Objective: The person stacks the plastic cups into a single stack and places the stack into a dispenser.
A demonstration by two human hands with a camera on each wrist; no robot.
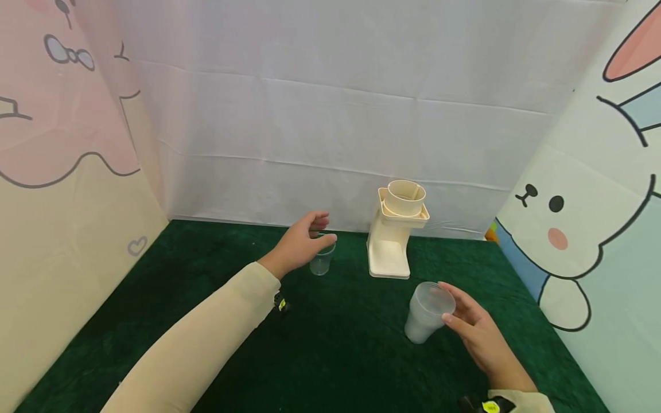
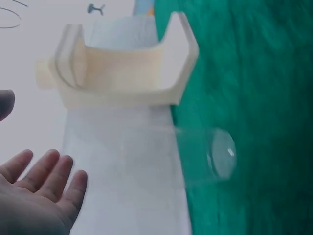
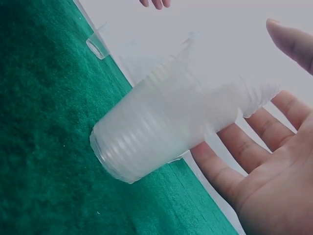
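A single clear plastic cup (image 1: pixel 321 263) stands on the green cloth near the back. My left hand (image 1: pixel 302 244) is beside and above it, fingers apart; in the left wrist view the hand (image 2: pixel 41 196) shows spread fingers, with a gap to the see-through cup (image 2: pixel 222 154). At the right, frosted nested plastic cups (image 1: pixel 424 321) stand upright. My right hand (image 1: pixel 477 332) is around their rim side. In the right wrist view its fingers (image 3: pixel 234 142) lie along the cups (image 3: pixel 142 127), while the thumb is held away from them.
A cream plastic stand (image 1: pixel 389 258) with a round ring on top stands at the back, between the single cup and the nested cups. Behind the green cloth (image 1: pixel 330 355) hangs a white sheet (image 1: pixel 310 115). Printed cartoon panels (image 1: pixel 609 252) border both sides.
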